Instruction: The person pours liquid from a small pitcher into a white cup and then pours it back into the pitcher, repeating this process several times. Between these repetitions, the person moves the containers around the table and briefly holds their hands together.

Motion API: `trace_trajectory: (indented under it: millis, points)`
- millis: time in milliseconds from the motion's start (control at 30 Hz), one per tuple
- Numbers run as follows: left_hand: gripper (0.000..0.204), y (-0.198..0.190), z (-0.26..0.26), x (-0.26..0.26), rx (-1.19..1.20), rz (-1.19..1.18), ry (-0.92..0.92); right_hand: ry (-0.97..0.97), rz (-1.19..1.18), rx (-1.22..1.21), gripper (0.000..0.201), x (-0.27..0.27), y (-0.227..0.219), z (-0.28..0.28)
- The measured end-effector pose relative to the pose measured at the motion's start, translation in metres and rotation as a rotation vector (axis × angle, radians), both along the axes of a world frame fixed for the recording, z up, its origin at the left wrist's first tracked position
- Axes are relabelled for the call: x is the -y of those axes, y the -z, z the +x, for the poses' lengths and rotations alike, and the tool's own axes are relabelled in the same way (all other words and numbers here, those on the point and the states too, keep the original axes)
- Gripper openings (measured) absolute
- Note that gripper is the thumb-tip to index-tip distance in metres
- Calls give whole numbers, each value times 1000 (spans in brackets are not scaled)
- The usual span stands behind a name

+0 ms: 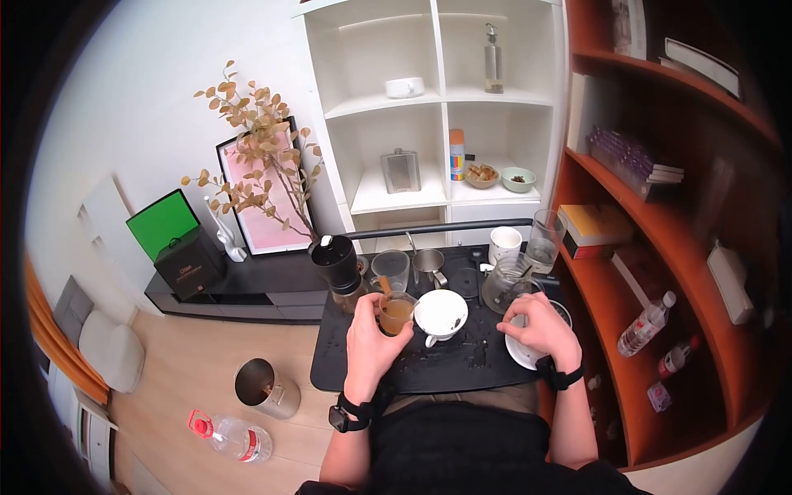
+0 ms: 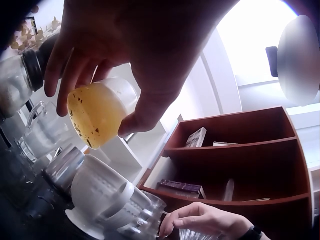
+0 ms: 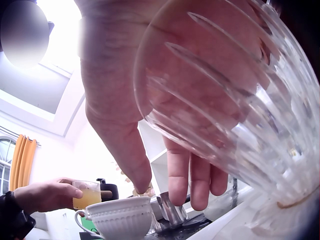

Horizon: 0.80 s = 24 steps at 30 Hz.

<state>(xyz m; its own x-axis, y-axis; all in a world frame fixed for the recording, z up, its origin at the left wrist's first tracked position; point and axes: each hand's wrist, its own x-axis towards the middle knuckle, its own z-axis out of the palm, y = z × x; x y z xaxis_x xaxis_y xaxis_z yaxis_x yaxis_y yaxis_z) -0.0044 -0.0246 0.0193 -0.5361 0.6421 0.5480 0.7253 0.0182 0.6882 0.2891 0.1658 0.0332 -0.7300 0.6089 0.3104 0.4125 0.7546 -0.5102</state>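
My left hand (image 1: 371,340) grips a small clear glass (image 2: 97,116) of cloudy amber liquid, thumb on one side and fingers on the other. Dark bits of leaf cling inside it. Right beside it stands a white ribbed cup (image 3: 122,218) with dark leaf bits inside. My right hand (image 1: 544,332) hovers over a white saucer (image 1: 522,355) at the tray's right side, fingers hanging loosely with nothing between them. A fluted clear glass (image 3: 240,115) stands close by that hand, partly covering it in the right wrist view.
The wet black tray table (image 1: 396,375) also bears a black-topped grinder (image 1: 334,262), a glass jug (image 1: 390,269), a metal cup (image 1: 429,266), a glass jar (image 1: 505,290) and a white mug (image 1: 505,244). A metal bin (image 1: 268,389) and plastic bottle (image 1: 235,437) are on the floor at left.
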Motion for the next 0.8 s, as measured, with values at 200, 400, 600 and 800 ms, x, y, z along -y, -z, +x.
trace_trajectory:
  millis: [200, 400, 600, 800]
  points:
    - [70, -3, 4, -13, -77, 68, 38, 0, -62, 6, 27, -3, -1, 0]
    - [69, -2, 7, -15, -174, 74, 40, 59, -70, 50, 25, 1, -4, -2]
    - [64, -4, 9, -16, -258, 76, 67, 69, -66, 71, 25, 3, -7, -4]
    - [62, -4, 10, -18, -274, 91, 104, 35, -60, 88, 25, 1, -8, -3]
